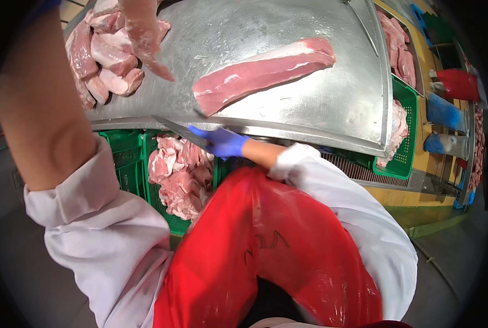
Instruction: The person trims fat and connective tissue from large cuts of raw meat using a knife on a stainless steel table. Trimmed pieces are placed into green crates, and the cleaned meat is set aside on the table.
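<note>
My right hand point(224, 143), in a blue glove, grips a knife point(178, 130) whose blade points left along the steel table's front edge point(244, 127). Just above it lies a long pink cut of meat point(263, 74) with a pale fat strip. My left arm rises along the left side; only a sliver of blue glove, my left hand point(50, 8), shows at the dark top-left rim, its fingers hidden. Several pale pink meat chunks point(110, 52) are heaped at the table's left. An elongated piece point(145, 41) shows above them, partly cut off by the top edge.
A green crate of trimmings point(178, 172) sits below the front edge. At right are a tray of meat point(397, 46), another green crate point(405, 136) and a second knife point(364, 30) on the table. A co-worker in a red apron point(454, 82) appears at the far right.
</note>
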A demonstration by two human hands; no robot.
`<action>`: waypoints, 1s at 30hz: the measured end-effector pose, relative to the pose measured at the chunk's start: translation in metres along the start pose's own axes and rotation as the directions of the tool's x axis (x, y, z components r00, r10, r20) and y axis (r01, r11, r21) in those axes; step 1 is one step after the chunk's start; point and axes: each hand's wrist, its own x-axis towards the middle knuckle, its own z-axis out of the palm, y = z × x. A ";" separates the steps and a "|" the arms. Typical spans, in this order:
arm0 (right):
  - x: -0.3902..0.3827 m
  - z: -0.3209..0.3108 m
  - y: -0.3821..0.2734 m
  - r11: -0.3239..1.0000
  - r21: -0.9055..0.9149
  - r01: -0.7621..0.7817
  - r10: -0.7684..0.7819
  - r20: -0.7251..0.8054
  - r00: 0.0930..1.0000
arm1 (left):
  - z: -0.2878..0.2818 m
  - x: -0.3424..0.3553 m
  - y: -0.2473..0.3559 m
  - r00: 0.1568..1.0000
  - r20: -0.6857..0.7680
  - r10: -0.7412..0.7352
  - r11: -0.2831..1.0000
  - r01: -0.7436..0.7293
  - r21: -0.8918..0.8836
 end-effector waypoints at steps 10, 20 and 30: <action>-0.101 -0.079 0.035 0.897 0.411 0.164 -0.023 -0.327 0.945 | 0.125 -0.071 -0.006 0.976 0.219 -0.005 0.987 -0.031 0.159; -0.195 -0.156 0.129 0.911 0.411 0.035 0.243 -0.604 0.759 | 0.229 0.015 -0.036 0.775 0.552 0.307 0.891 -0.438 0.118; -0.155 -0.300 0.187 0.970 0.079 -0.229 0.190 -0.834 0.518 | -0.036 -0.128 -0.292 0.709 0.363 -0.605 0.488 -0.030 0.872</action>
